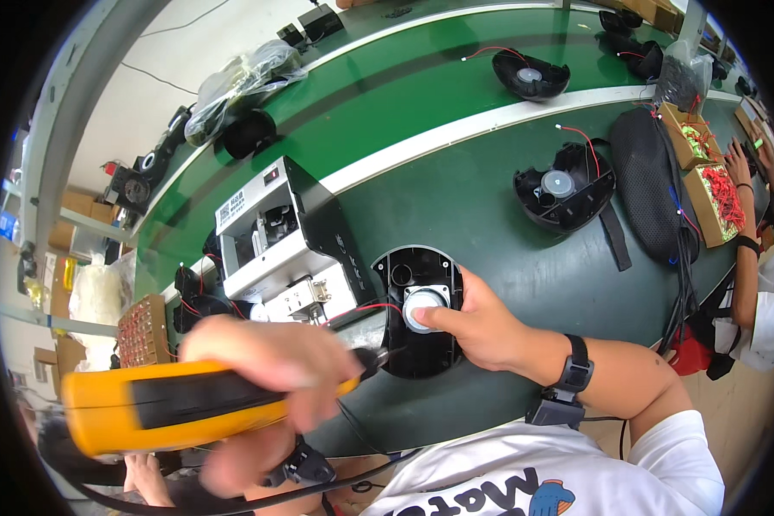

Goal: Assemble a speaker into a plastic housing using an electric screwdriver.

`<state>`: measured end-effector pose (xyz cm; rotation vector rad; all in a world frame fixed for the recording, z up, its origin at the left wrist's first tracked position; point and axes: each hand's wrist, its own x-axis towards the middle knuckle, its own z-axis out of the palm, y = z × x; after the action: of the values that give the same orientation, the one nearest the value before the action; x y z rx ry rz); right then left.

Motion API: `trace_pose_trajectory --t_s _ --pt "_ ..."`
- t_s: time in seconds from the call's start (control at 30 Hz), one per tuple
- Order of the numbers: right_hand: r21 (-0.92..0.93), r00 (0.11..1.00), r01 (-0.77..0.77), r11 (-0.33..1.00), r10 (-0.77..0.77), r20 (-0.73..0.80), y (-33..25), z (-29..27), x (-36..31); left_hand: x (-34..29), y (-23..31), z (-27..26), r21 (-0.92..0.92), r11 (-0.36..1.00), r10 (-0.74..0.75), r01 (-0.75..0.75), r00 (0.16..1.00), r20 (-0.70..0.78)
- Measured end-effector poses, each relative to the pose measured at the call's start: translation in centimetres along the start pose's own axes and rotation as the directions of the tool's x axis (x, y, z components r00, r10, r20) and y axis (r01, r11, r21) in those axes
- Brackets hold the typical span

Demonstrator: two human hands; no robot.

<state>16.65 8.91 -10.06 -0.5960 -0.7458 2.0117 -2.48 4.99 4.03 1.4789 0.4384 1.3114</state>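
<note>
My left hand, smeared by motion, is wrapped round a yellow and black electric screwdriver. The tool lies nearly level, its dark bit pointing right over the lower left edge of a black plastic shell. Inside that shell sits a round speaker on a pale square frame, with a red wire running off to the left. My right hand grips the shell's right edge, its thumb pressed onto the speaker; its other fingers are mostly hidden. Whether the bit touches a screw I cannot tell.
A silver and black box-shaped machine stands just left of the shell. Farther off are two more black shells with speakers. A black mesh bag and cardboard boxes of red wires lie right, near another person's hand.
</note>
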Motion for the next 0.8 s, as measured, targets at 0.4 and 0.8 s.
trace_pose_trajectory --t_s 0.4,0.8 --pt "-0.022 0.993 -0.109 0.994 0.108 -0.038 -0.6 0.5 -0.1 1.0 1.4 -5.0 0.301 0.953 0.207 -0.042 0.814 -0.542" --pt "-0.082 0.997 -0.051 0.995 0.055 0.054 0.1 0.0 -0.5 1.1 4.8 1.0 0.272 0.946 0.290 -0.175 0.832 -0.474"
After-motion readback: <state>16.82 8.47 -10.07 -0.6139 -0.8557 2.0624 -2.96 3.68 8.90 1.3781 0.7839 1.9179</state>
